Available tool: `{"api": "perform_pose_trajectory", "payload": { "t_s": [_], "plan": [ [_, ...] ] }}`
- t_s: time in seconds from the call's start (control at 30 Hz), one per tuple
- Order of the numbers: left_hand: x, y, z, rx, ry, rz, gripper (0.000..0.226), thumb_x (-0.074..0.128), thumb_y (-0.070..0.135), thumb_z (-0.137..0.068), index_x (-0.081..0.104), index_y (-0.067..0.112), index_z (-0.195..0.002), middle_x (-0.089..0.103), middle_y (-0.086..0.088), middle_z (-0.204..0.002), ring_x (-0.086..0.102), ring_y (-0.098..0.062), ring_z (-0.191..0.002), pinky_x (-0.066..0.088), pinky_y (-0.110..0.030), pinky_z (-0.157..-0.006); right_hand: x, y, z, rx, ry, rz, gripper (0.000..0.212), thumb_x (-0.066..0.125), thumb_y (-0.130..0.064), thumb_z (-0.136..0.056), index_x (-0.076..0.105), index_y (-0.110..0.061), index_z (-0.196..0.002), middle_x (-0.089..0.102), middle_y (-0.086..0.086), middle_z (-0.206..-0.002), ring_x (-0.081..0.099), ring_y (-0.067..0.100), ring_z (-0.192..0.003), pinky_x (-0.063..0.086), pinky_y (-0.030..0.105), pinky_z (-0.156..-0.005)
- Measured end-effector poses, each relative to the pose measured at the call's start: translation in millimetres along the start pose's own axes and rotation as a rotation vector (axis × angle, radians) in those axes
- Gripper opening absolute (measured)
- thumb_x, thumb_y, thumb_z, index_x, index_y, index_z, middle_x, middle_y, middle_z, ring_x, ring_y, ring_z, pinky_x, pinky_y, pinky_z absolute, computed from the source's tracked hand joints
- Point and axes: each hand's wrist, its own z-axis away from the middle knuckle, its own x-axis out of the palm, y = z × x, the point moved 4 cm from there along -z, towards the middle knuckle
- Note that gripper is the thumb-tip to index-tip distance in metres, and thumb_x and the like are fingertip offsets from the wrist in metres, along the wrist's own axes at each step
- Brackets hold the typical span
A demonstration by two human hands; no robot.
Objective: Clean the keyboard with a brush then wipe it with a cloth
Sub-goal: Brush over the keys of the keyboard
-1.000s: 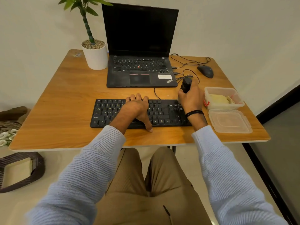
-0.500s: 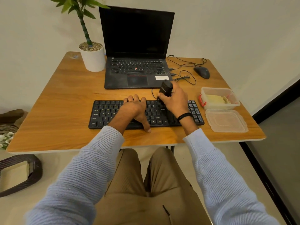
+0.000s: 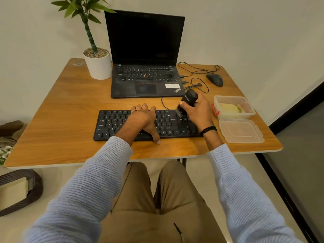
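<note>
My right grip (image 3: 198,111) curls round the barrel of the stubby black brush (image 3: 188,99), light and rigid, bristles on the flat black keyboard (image 3: 112,123) at three o'clock; left grip (image 3: 142,118) rests flat.

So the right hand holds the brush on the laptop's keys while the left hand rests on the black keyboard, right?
No. The head view shows the right hand holding the brush on the right end of the black keyboard, not the laptop. The left hand does rest on that keyboard.

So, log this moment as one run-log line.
stage: brushing | left hand: rests flat on black rectangular keyboard | right hand: grips black cylindrical brush, bristles at keyboard's right half | wiping: not started
</note>
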Motion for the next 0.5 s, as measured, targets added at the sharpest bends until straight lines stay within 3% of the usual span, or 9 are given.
{"api": "perform_pose_trajectory", "payload": {
  "t_s": [0.1, 0.17, 0.23, 0.37, 0.43, 0.5],
  "plan": [
    [-1.1, 2.1, -0.6, 0.002, -0.012, -0.020, 0.144, 0.088, 0.071, -0.051, 0.009, 0.020, -0.160, 0.019, -0.018, -0.163, 0.018, -0.042, -0.150, 0.014, -0.058, -0.122, -9.7, 9.1, 2.9, 0.122, 0.027, -0.256, 0.039, 0.079, -0.024, -0.080, 0.057, -0.024, -0.112, 0.069, -0.003, -0.104, 0.067, 0.009, -0.091, 0.060, 0.036, -0.078],
    [-3.6, 5.8, -1.2, 0.012, -0.033, -0.019, 0.147, 0.088, 0.070, -0.053, 0.003, 0.021, -0.162, 0.013, -0.018, -0.166, 0.015, -0.042, -0.152, 0.011, -0.058, -0.123, -10.6, 14.0, 7.6, 0.215, -0.037, -0.464, 0.043, 0.078, -0.016, -0.082, 0.054, -0.018, -0.118, 0.069, -0.001, -0.102, 0.071, 0.016, -0.093, 0.062, 0.041, -0.069],
    [-6.6, 12.8, -0.7, 0.039, -0.035, -0.013, 0.146, 0.087, 0.071, -0.054, 0.001, 0.022, -0.162, 0.012, -0.018, -0.167, 0.014, -0.042, -0.153, 0.011, -0.057, -0.124, -14.4, 15.4, 10.7, 0.226, -0.050, -0.490, 0.045, 0.076, -0.015, -0.084, 0.052, -0.013, -0.122, 0.069, 0.000, -0.102, 0.072, 0.019, -0.094, 0.062, 0.040, -0.067],
    [-9.4, 29.7, -0.7, 0.096, 0.005, -0.017, 0.142, 0.084, 0.074, -0.057, 0.005, 0.020, -0.162, 0.016, -0.017, -0.166, 0.014, -0.041, -0.153, 0.009, -0.056, -0.124, -21.0, 23.2, 9.6, 0.198, -0.005, -0.431, 0.045, 0.080, -0.026, -0.079, 0.056, -0.021, -0.117, 0.070, -0.001, -0.102, 0.071, 0.018, -0.097, 0.061, 0.045, -0.073],
    [-9.4, 33.6, -2.5, 0.094, 0.020, -0.029, 0.139, 0.084, 0.073, -0.058, 0.009, 0.018, -0.161, 0.018, -0.018, -0.165, 0.015, -0.041, -0.152, 0.008, -0.057, -0.124, -26.8, 25.8, 6.5, 0.138, 0.030, -0.262, 0.043, 0.079, -0.041, -0.073, 0.057, -0.034, -0.109, 0.070, -0.007, -0.102, 0.069, 0.013, -0.097, 0.060, 0.046, -0.081],
    [-9.5, 33.0, -4.0, 0.084, 0.022, -0.037, 0.138, 0.084, 0.073, -0.057, 0.011, 0.017, -0.161, 0.020, -0.018, -0.164, 0.016, -0.040, -0.151, 0.008, -0.057, -0.124, -32.3, 25.6, 4.8, 0.068, 0.062, -0.082, 0.041, 0.078, -0.041, -0.076, 0.057, -0.031, -0.111, 0.069, -0.007, -0.103, 0.067, 0.013, -0.099, 0.056, 0.044, -0.088]
  ]
}}
